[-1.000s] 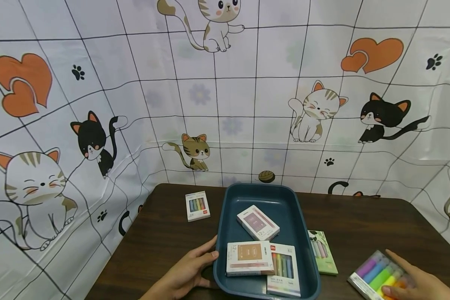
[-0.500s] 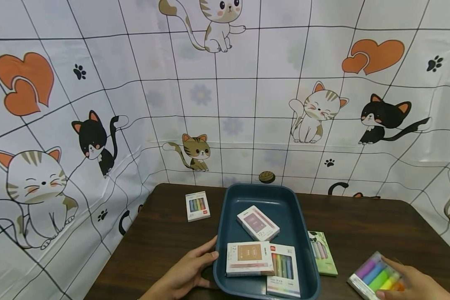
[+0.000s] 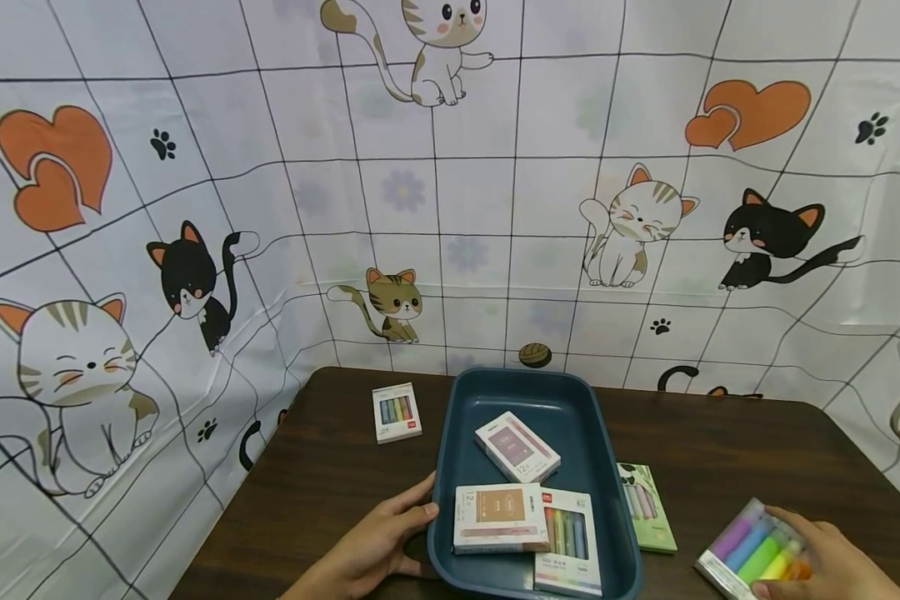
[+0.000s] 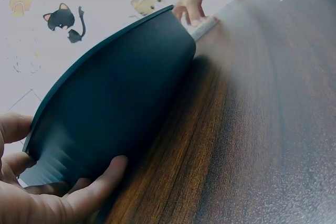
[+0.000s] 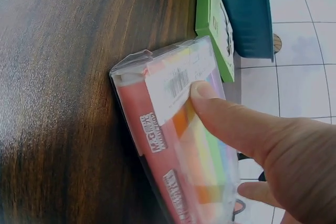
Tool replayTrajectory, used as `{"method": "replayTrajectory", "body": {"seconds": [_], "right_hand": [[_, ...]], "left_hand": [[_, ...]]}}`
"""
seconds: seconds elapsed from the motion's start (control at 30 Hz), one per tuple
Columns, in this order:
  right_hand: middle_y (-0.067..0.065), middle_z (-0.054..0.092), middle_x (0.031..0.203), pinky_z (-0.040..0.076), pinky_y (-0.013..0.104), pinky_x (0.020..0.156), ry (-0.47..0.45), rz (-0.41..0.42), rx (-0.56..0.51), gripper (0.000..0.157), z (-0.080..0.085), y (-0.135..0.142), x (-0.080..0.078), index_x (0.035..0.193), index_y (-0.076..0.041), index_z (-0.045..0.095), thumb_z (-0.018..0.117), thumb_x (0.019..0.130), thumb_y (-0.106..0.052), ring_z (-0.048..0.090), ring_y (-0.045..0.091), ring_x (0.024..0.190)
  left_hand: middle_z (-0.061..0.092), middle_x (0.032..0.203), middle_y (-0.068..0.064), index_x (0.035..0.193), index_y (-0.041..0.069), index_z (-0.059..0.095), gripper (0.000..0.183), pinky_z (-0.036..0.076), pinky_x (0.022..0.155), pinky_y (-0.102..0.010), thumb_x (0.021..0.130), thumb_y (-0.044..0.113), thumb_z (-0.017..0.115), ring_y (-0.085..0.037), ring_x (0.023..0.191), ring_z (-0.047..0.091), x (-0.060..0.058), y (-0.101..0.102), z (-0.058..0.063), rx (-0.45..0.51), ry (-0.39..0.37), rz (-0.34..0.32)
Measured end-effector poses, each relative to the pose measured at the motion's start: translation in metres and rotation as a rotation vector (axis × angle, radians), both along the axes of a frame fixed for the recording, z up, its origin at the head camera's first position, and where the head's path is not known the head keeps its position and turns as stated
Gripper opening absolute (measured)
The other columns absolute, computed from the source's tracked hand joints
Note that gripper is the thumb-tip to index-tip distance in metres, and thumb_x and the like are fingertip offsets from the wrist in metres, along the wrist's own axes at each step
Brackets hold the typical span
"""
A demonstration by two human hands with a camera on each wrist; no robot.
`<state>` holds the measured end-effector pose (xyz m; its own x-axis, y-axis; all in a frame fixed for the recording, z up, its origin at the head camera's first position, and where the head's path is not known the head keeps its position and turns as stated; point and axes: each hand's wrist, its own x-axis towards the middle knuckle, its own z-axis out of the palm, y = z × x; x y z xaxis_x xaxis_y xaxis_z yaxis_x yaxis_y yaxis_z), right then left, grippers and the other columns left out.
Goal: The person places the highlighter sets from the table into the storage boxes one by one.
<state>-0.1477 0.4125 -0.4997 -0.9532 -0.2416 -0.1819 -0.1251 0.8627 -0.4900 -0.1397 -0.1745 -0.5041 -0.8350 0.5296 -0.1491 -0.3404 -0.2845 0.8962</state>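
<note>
My left hand [image 3: 382, 533] grips the left side of a dark blue plastic tray [image 3: 570, 425], with the thumb low on its outer wall in the left wrist view. Inside the tray lie two white and pink boxes, the upper box [image 3: 517, 447] and the lower box [image 3: 498, 517]. The lower one overlaps a white box of coloured sticks [image 3: 573, 550]. At the right, my right hand [image 3: 843, 558] holds a clear pack of highlighters [image 3: 753, 546] in several colours. The right wrist view shows its thumb [image 5: 210, 100] pressed on the pack's barcode label.
A green box [image 3: 648, 508] lies against the tray's right side, partly hidden by it. A small white box of coloured sticks [image 3: 396, 413] lies at the back left of the dark wooden table [image 3: 292, 483]. A cat-patterned sheet [image 3: 465, 200] hangs behind.
The right hand's fingers have shifted slightly on the pack of highlighters. The left hand and the tray stay where they were.
</note>
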Motion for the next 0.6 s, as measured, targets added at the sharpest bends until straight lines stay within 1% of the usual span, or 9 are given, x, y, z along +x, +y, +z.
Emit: {"method": "replayTrajectory", "body": {"seconds": [0.07, 0.13, 0.2, 0.3, 0.37, 0.43, 0.47, 0.53, 0.6], "right_hand": [[0.026, 0.054, 0.107, 0.049, 0.045, 0.069, 0.032, -0.011, 0.026, 0.086, 0.0001, -0.0005, 0.0009, 0.136, 0.021, 0.036, 0.082, 0.086, -0.032, 0.051, 0.036, 0.09], [0.036, 0.048, 0.112, 0.05, 0.048, 0.069, 0.048, -0.028, 0.038, 0.087, 0.0004, -0.0014, 0.0021, 0.137, 0.019, 0.037, 0.083, 0.085, -0.033, 0.049, 0.046, 0.095], [0.042, 0.043, 0.115, 0.051, 0.05, 0.068, 0.052, -0.052, 0.051, 0.09, 0.001, -0.0028, 0.0033, 0.138, 0.018, 0.037, 0.084, 0.084, -0.036, 0.046, 0.053, 0.1], [0.042, 0.044, 0.115, 0.051, 0.05, 0.065, 0.084, -0.064, 0.065, 0.09, 0.0026, -0.0041, 0.0043, 0.139, 0.015, 0.04, 0.086, 0.082, -0.038, 0.045, 0.055, 0.101], [0.04, 0.046, 0.114, 0.051, 0.05, 0.064, 0.117, -0.072, 0.066, 0.088, 0.0043, -0.0036, 0.0054, 0.138, 0.013, 0.043, 0.087, 0.081, -0.037, 0.045, 0.056, 0.101], [0.034, 0.051, 0.11, 0.051, 0.05, 0.063, 0.166, -0.066, 0.038, 0.082, 0.0057, -0.002, 0.0066, 0.135, 0.012, 0.046, 0.088, 0.081, -0.032, 0.047, 0.054, 0.1], [0.03, 0.055, 0.107, 0.051, 0.047, 0.062, 0.191, -0.055, 0.015, 0.079, 0.006, -0.001, 0.0069, 0.134, 0.012, 0.046, 0.088, 0.08, -0.029, 0.051, 0.05, 0.096], [0.021, 0.061, 0.101, 0.051, 0.042, 0.063, 0.228, -0.036, -0.024, 0.075, 0.0069, 0.0011, 0.0076, 0.131, 0.014, 0.047, 0.088, 0.08, -0.023, 0.057, 0.037, 0.09], [0.01, 0.061, 0.093, 0.049, 0.034, 0.061, 0.256, -0.02, -0.074, 0.071, 0.0069, 0.0029, 0.0085, 0.129, 0.014, 0.048, 0.088, 0.08, -0.018, 0.057, 0.019, 0.077]], "left_hand": [[0.016, 0.165, -0.024, 0.165, 0.017, 0.018, 0.067, 0.05, 0.086, -0.066, 0.109, 0.026, 0.053, -0.039, 0.144, 0.026, -0.0001, 0.0002, 0.0007, -0.001, -0.001, 0.001], [0.016, 0.165, -0.024, 0.165, 0.017, 0.018, 0.067, 0.05, 0.086, -0.066, 0.108, 0.026, 0.053, -0.039, 0.144, 0.027, -0.0001, 0.0004, 0.001, -0.002, -0.003, 0.003], [0.016, 0.165, -0.024, 0.165, 0.017, 0.019, 0.067, 0.05, 0.086, -0.066, 0.108, 0.026, 0.054, -0.039, 0.144, 0.027, -0.0002, 0.0005, 0.0011, -0.005, -0.005, 0.004], [0.016, 0.165, -0.024, 0.165, 0.017, 0.019, 0.067, 0.05, 0.086, -0.066, 0.108, 0.026, 0.054, -0.039, 0.145, 0.025, -0.0003, 0.0004, 0.0008, -0.005, -0.005, 0.005], [0.017, 0.165, -0.024, 0.165, 0.017, 0.02, 0.066, 0.049, 0.086, -0.066, 0.108, 0.026, 0.054, -0.039, 0.145, 0.024, -0.0006, 0.0005, 0.0007, -0.004, -0.004, 0.004], [0.017, 0.165, -0.024, 0.165, 0.017, 0.02, 0.066, 0.049, 0.087, -0.066, 0.108, 0.026, 0.054, -0.04, 0.146, 0.023, -0.0008, 0.0006, 0.0006, 0.0, -0.004, 0.002], [0.017, 0.165, -0.024, 0.165, 0.017, 0.02, 0.066, 0.049, 0.087, -0.067, 0.108, 0.026, 0.054, -0.04, 0.146, 0.023, -0.0009, 0.0007, 0.0005, 0.002, -0.007, 0.003], [0.015, 0.165, -0.024, 0.164, 0.017, 0.02, 0.067, 0.049, 0.087, -0.067, 0.108, 0.025, 0.054, -0.04, 0.146, 0.022, -0.0007, 0.0005, 0.0002, 0.006, -0.013, 0.006], [0.013, 0.166, -0.024, 0.164, 0.016, 0.02, 0.067, 0.048, 0.087, -0.068, 0.108, 0.025, 0.054, -0.04, 0.146, 0.021, -0.0004, 0.0002, 0.0, 0.008, -0.018, 0.009]]}}
